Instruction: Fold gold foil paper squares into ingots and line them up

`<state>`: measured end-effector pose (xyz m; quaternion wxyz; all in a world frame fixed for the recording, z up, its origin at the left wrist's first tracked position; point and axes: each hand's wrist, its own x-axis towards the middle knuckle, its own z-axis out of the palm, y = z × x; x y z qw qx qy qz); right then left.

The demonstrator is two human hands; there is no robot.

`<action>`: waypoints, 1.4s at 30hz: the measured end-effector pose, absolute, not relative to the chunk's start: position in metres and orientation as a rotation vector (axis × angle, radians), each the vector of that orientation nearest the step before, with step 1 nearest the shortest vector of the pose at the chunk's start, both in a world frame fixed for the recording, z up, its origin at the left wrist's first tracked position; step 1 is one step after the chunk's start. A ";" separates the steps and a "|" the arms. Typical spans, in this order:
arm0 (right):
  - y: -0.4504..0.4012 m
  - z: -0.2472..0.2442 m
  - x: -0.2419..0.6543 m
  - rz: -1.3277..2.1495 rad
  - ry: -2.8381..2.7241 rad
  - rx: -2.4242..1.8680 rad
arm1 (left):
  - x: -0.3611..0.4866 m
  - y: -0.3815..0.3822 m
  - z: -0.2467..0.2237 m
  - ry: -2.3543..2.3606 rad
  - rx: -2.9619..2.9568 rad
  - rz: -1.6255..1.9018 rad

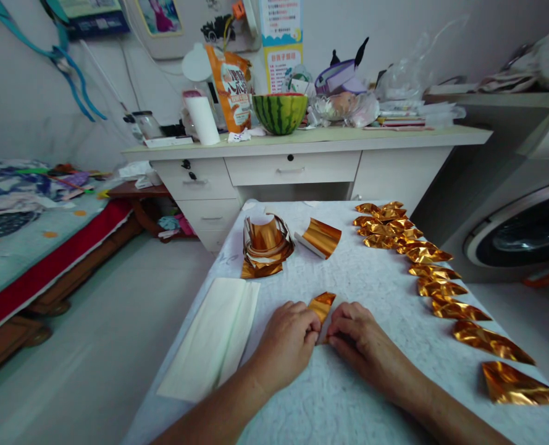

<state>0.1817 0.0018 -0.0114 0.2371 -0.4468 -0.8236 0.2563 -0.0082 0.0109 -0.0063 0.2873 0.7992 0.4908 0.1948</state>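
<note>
Both hands pinch one sheet of gold foil paper [322, 305] low over the cloth-covered table [348, 395]. My left hand [290, 334] has its fingers curled on the sheet's left side. My right hand [360, 337] grips the right edge between thumb and fingers, where the pale backing shows. Beyond the hands, a stack of curled gold foil sheets [265, 244] stands beside a single curved foil sheet [320, 237]. Several folded gold foil pieces [436, 286] lie in a row along the table's right edge.
Folded pale paper [212, 340] lies left of my hands. Behind the table stands a white desk [297, 168] bearing a cut watermelon [280, 113], an orange pouch [230, 89] and a paper roll [203, 120]. A washing machine [510, 185] is at right, a bed [33, 247] at left.
</note>
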 end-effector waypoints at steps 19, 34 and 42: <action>0.004 -0.023 0.171 0.544 -2.193 -1.387 | -0.015 0.014 0.004 1.232 2.071 0.490; 0.005 -0.026 0.171 0.498 -2.189 -1.416 | -0.015 0.017 0.002 1.230 2.047 0.490; 0.004 -0.028 0.171 0.506 -2.196 -1.424 | -0.016 0.019 0.000 1.228 2.037 0.487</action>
